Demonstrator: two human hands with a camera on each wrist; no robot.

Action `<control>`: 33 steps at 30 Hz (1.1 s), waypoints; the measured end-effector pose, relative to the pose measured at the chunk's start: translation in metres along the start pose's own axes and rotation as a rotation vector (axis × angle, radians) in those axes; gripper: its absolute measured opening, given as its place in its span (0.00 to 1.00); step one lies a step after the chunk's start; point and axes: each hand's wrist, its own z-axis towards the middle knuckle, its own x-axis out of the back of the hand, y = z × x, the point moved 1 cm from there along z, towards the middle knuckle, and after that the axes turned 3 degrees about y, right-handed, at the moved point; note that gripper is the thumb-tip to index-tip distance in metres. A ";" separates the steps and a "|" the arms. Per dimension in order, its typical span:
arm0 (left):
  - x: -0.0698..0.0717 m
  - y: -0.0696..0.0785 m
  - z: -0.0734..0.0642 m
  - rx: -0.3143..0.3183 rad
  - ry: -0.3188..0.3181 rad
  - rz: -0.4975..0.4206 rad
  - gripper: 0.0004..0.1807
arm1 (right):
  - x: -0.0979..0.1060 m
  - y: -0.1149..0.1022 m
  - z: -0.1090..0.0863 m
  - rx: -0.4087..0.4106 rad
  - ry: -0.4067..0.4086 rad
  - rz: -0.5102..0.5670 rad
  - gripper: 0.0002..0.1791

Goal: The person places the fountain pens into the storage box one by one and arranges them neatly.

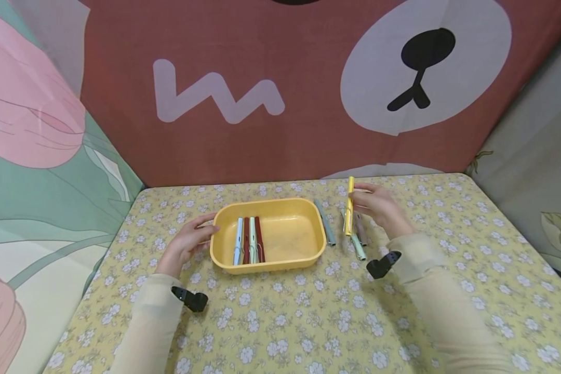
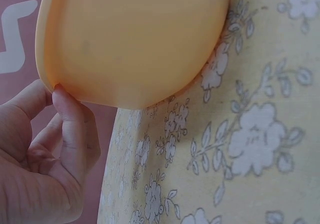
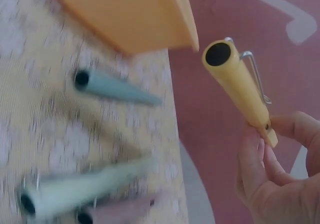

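My right hand (image 1: 378,208) pinches a yellow pen (image 1: 349,208) with a metal clip, held up to the right of the yellow tray (image 1: 294,246). In the right wrist view the fingers grip this pen near one end, and its black-tipped other end points toward the tray. At the tray's left end, my left hand (image 1: 190,241) pinches the rim between thumb and fingers, as the left wrist view shows. Inside the tray, side by side in its left half, lie a light blue pen (image 1: 238,241), a light green pen (image 1: 252,241) and two dark red pens (image 1: 259,241).
Just right of the tray lies a teal pen (image 1: 325,222). Under and beside the raised yellow pen are a light green pen (image 1: 358,248) and a mauve pen (image 1: 361,231). A flowered cloth (image 1: 280,322) covers the table; a red printed backdrop (image 1: 262,150) stands behind it.
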 end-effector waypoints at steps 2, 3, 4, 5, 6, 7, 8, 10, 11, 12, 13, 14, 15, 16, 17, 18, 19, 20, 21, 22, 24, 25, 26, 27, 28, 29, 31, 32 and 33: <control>0.000 -0.001 0.001 0.002 0.003 -0.001 0.33 | -0.008 -0.004 0.001 -0.005 -0.004 0.022 0.35; 0.000 -0.001 0.001 0.004 0.008 -0.003 0.33 | -0.012 -0.005 0.001 -0.010 0.000 0.029 0.34; 0.000 -0.001 0.001 0.002 0.007 0.001 0.33 | -0.016 -0.007 0.002 -0.014 0.000 0.035 0.34; 0.000 -0.001 0.002 0.002 0.012 0.000 0.32 | -0.020 -0.008 0.002 -0.019 0.001 0.042 0.34; 0.000 -0.001 0.002 -0.006 0.006 0.003 0.33 | -0.024 -0.010 0.003 -0.018 0.000 0.045 0.34; 0.000 -0.002 0.002 -0.003 0.012 0.004 0.32 | -0.029 -0.011 0.003 -0.019 0.000 0.044 0.33; 0.000 -0.002 0.002 -0.006 0.012 0.006 0.33 | -0.033 -0.011 0.004 -0.019 -0.001 0.048 0.33; 0.001 -0.002 0.002 -0.011 0.014 0.008 0.33 | -0.042 -0.013 0.005 -0.016 -0.003 0.055 0.32; 0.001 -0.002 0.002 -0.012 0.015 0.007 0.33 | -0.046 -0.013 0.005 -0.015 -0.004 0.061 0.32; 0.001 -0.002 0.002 -0.013 0.014 0.007 0.33 | -0.050 -0.013 0.006 -0.011 -0.009 0.064 0.31; 0.002 -0.002 0.002 -0.009 0.017 0.005 0.33 | -0.054 -0.014 0.006 -0.010 -0.011 0.067 0.31; 0.002 -0.002 0.002 -0.009 0.016 0.006 0.33 | -0.058 -0.014 0.007 -0.009 -0.014 0.073 0.31; 0.002 -0.002 0.002 -0.009 0.015 0.005 0.33 | -0.061 -0.014 0.007 -0.010 -0.018 0.071 0.31; 0.002 -0.002 0.002 -0.009 0.012 0.005 0.33 | -0.064 -0.014 0.007 -0.011 -0.022 0.069 0.30; 0.002 -0.002 0.002 -0.008 0.011 0.004 0.33 | -0.068 -0.014 0.007 -0.014 -0.024 0.069 0.30; 0.002 -0.002 0.002 -0.009 0.009 0.002 0.33 | -0.071 -0.014 0.008 -0.017 -0.026 0.070 0.30; 0.002 -0.002 0.002 -0.009 0.007 0.001 0.33 | -0.074 -0.014 0.008 -0.020 -0.027 0.077 0.30; 0.002 -0.002 0.002 -0.009 0.007 0.003 0.33 | -0.077 -0.014 0.008 -0.024 -0.026 0.082 0.29; 0.002 -0.002 0.002 -0.010 0.006 0.002 0.33 | -0.081 -0.014 0.008 -0.026 -0.027 0.080 0.29; 0.002 -0.002 0.002 -0.012 0.005 0.001 0.33 | -0.084 -0.014 0.008 -0.026 -0.028 0.086 0.29; 0.002 -0.002 0.001 -0.016 0.004 0.002 0.33 | -0.091 -0.012 0.008 -0.031 -0.028 0.096 0.29; 0.001 -0.001 0.001 -0.019 0.001 0.004 0.33 | -0.094 -0.011 0.009 -0.033 -0.027 0.094 0.29; 0.001 -0.001 0.001 -0.021 0.000 0.007 0.33 | -0.097 -0.010 0.009 -0.034 -0.028 0.085 0.29; 0.001 -0.002 0.001 -0.022 0.000 0.007 0.33 | -0.100 -0.010 0.009 -0.038 -0.030 0.077 0.29; 0.000 -0.002 0.001 -0.021 0.002 0.008 0.33 | -0.104 -0.009 0.009 -0.043 -0.030 0.074 0.29; 0.000 -0.002 0.001 -0.020 0.003 0.008 0.33 | -0.107 -0.008 0.009 -0.046 -0.029 0.066 0.28; 0.000 -0.002 0.001 -0.016 0.004 0.011 0.33 | -0.114 -0.007 0.008 -0.050 -0.026 0.056 0.28; 0.000 -0.002 0.001 -0.012 0.009 0.010 0.33 | -0.117 -0.006 0.008 -0.049 -0.028 0.050 0.27; 0.000 -0.001 0.001 -0.014 0.009 0.008 0.33 | -0.121 -0.006 0.007 -0.050 -0.028 0.044 0.27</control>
